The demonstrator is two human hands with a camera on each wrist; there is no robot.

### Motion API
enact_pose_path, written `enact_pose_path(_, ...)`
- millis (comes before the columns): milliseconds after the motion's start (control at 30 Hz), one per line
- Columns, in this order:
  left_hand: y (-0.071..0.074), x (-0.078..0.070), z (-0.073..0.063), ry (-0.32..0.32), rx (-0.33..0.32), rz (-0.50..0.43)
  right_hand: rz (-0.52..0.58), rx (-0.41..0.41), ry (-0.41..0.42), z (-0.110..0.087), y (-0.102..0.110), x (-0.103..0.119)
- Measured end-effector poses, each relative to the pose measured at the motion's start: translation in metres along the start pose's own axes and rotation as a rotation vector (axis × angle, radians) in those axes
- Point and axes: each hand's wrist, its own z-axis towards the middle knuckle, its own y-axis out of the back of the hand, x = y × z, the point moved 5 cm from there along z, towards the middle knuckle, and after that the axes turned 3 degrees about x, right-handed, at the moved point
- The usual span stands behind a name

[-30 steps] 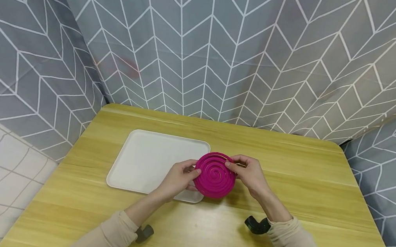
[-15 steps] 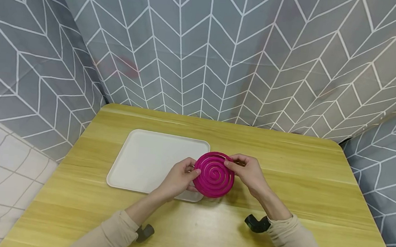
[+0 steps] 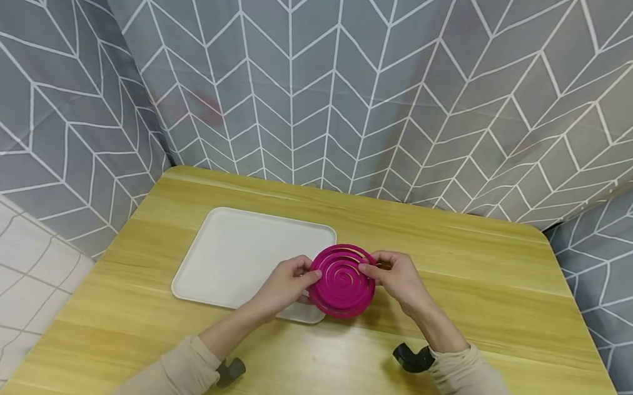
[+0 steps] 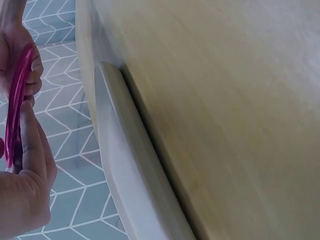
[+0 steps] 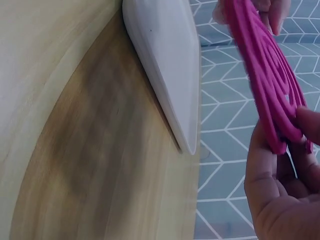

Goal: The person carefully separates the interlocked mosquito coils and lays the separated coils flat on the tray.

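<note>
A magenta spiral disc [image 3: 342,287], made of coiled rings, is held up in front of the person over the tray's right edge. The left hand [image 3: 285,286] pinches its left rim, thumb on the near face and fingers behind. At the upper right rim, the right hand [image 3: 402,281] grips it between thumb and fingers. Seen nearly edge-on in the left wrist view, the disc [image 4: 17,100] stands tilted between both hands. In the right wrist view gaps show between the rings of the disc [image 5: 265,75], and the right hand's fingers [image 5: 265,175] support its lower edge.
A white rectangular tray [image 3: 244,254] with a low rim lies on the wood-grain table [image 3: 457,266], left of and partly behind the disc. Dark curved pieces [image 3: 412,358] sit beside both sleeves. Grey chevron-patterned curtains [image 3: 332,86] hang behind the table.
The disc's rings shift slightly against each other; the gaps near the upper right look different from half a second ago. The right thumb sits slightly lower. Both hands keep hold, and the tray is still.
</note>
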Motion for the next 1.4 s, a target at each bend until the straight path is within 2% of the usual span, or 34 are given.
enact_pose_path(100,-0.0004,0.0008,-0.0002,0.003,0.012,0.010,-0.052,0.024,0.004,-0.0011,-0.0014,0.0007)
enact_pose_path(200,-0.0009,0.0012,0.0003,-0.005,0.011,0.003,-0.056,0.036,0.010,-0.0005,-0.0029,0.0003)
enact_pose_path(500,0.0068,-0.0009,0.0014,-0.018,-0.095,-0.075,0.104,0.052,0.008,0.0037,-0.0017,-0.0058)
enact_pose_path(967,0.0055,0.0002,0.0009,0.005,-0.003,-0.049,0.082,0.075,0.027,0.0039,-0.0023,-0.0050)
enact_pose_path(1167,0.0062,0.0013,0.0015,0.002,-0.017,-0.011,0.077,0.080,0.013,0.0035,-0.0043,-0.0042)
enact_pose_path(1400,0.0065,0.0009,0.0011,-0.017,-0.055,-0.030,0.059,0.076,0.003,0.0035,-0.0052,-0.0055)
